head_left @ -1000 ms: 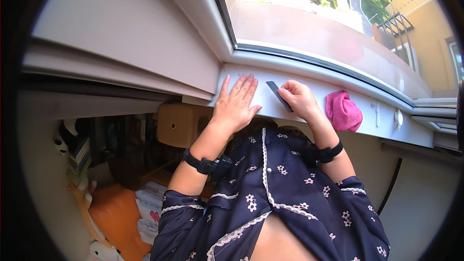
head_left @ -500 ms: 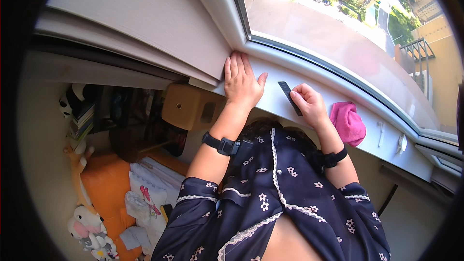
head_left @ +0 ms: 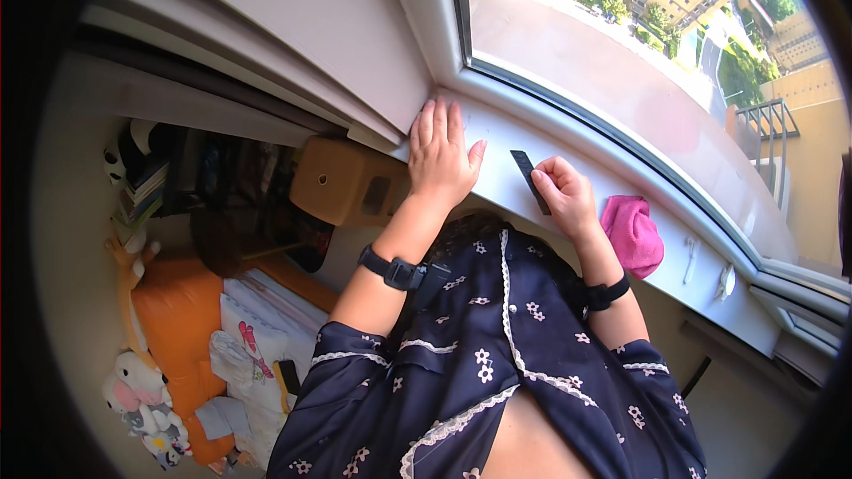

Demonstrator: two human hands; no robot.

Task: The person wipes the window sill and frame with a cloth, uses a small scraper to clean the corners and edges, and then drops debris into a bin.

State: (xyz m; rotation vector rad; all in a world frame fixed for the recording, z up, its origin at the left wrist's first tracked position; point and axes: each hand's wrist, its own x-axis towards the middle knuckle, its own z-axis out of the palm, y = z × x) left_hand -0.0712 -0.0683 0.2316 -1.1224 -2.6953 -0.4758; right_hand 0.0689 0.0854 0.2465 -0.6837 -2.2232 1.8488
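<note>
My left hand (head_left: pixel 441 157) lies flat on the white windowsill (head_left: pixel 497 122), fingers stretched toward the corner where the side panel meets the window frame. Nothing is in it. A thin, flat black strip (head_left: pixel 523 165) is pinched between the thumb and fingers of my right hand (head_left: pixel 565 198), slanting over the sill; its exact kind I cannot make out. Just right of that hand, a crumpled pink cloth (head_left: pixel 632 235) rests on the sill, overhanging its near edge.
Farther right on the sill lie a slim white piece (head_left: pixel 690 260) and a small white object (head_left: pixel 727 282). The window frame (head_left: pixel 586 106) runs along the far side. At left stand a tan box-like piece (head_left: pixel 333 179), an orange seat (head_left: pixel 173 315) with clothes, and stuffed toys (head_left: pixel 142 395).
The view has shifted slightly. My left fingers are spread a little wider on the sill. My right hand still holds the black strip in nearly the same place.
</note>
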